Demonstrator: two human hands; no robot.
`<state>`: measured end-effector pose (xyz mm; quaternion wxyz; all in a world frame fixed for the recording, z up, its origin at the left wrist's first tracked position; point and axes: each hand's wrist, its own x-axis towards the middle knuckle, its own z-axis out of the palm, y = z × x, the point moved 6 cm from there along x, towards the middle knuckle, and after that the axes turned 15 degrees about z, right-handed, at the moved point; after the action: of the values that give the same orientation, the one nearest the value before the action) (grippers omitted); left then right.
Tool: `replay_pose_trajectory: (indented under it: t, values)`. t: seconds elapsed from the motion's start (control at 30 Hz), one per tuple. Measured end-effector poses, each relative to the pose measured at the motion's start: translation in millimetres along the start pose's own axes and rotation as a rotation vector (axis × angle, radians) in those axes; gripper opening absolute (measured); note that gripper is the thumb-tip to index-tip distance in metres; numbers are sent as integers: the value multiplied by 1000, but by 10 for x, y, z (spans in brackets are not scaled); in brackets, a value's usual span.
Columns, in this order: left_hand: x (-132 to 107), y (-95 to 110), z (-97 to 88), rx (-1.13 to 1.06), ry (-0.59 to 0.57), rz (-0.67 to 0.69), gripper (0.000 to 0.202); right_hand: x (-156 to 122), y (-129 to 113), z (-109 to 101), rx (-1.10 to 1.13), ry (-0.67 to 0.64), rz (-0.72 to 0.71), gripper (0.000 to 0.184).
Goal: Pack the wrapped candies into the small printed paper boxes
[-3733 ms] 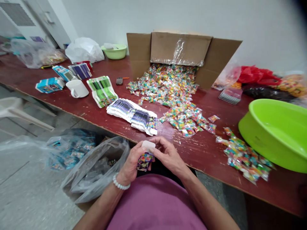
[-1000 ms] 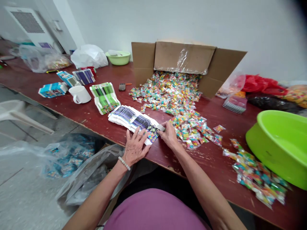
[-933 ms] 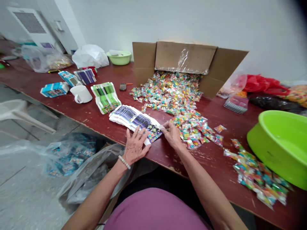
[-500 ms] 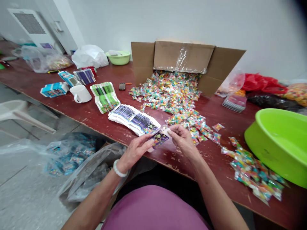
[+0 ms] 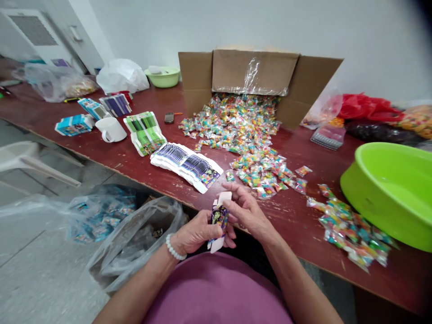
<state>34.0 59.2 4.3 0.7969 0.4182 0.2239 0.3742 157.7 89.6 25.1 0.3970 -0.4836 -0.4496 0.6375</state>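
Observation:
My left hand [image 5: 199, 231] grips a small purple printed cardboard box [image 5: 220, 217] at the table's front edge, thumb across its face. The box is upright and slightly tilted, with white flaps sticking out at its top and bottom. At the upper end, my right hand [image 5: 248, 211] has its thumb against the top flap, its index finger reaching past behind it; the other fingertips are partly hidden. Just beyond lies a fanned row of flat purple cartons [image 5: 185, 163]. Behind my right hand spreads a heap of small clear packets of colourful candy [image 5: 249, 135].
An opened cardboard box [image 5: 253, 74] spills the packets. A green basin [image 5: 381, 193] stands at right beside more packets [image 5: 351, 229]. Flat green cartons [image 5: 146, 132], a white mug [image 5: 111, 130] and a phone [image 5: 169, 118] are at left. A plastic-lined container [image 5: 135, 243] stands below the table edge.
The purple carton has come off the row's end toward my body and from flat has become an opened-out box. Both hands have moved down with it.

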Motion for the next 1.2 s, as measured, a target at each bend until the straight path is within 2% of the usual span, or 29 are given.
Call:
replay_pose_trajectory:
  t: [0.07, 0.13, 0.2, 0.23, 0.33, 0.37, 0.4, 0.47, 0.57, 0.77, 0.9, 0.97, 1.0, 1.07, 1.13, 1.2]
  values:
    - [-6, 31, -18, 26, 27, 18, 60, -51, 79, 105, 77, -147, 77, 45]
    - [-2, 41, -34, 53, 47, 32, 56, -107, 168, 219, 133, -267, 159, 36]
    - [3, 29, -31, 78, 28, 29, 55, -137, 240, 264, 119, -253, 196, 31]
    - [4, 18, -26, 90, 11, 26, 56, -140, 246, 236, 87, -170, 169, 31]
    - [-5, -12, -13, 95, -29, 24, 62, -214, 84, 20, -148, 275, -81, 39]
    - [-10, -19, -13, 89, -28, 27, 63, -269, -13, -20, -260, 387, -190, 43]
    - [-15, -24, -13, 84, -26, 30, 63, -316, -107, -19, -379, 436, -288, 42]
    - [-26, -33, -14, 88, -15, 29, 63, -367, -239, 60, -590, 369, -412, 29]
    - [-39, -26, -23, 154, -7, 20, 61, -378, -304, 157, -733, 200, -433, 20]
    - [-68, 6, -56, 274, -95, -36, 63, -331, -282, 111, -667, 88, -282, 16]
    - [-73, 9, -72, 280, -113, -76, 46, -306, -216, 108, -577, -141, -155, 13]
    - [-71, 6, -62, 268, -97, -95, 40, -288, -181, 100, -532, -179, -137, 12]
    - [-67, 7, -63, 259, -66, -100, 40, -271, -161, 85, -500, -149, -134, 11]
    - [-60, 14, -92, 246, 50, -93, 40, -233, -116, 35, -430, 10, -140, 10]
    - [-58, 17, -130, 245, 172, -70, 40, -216, -61, -18, -375, 225, -156, 25]
    - [-55, 0, -156, 248, 247, -46, 41, -183, 48, -6, -276, 282, -100, 30]
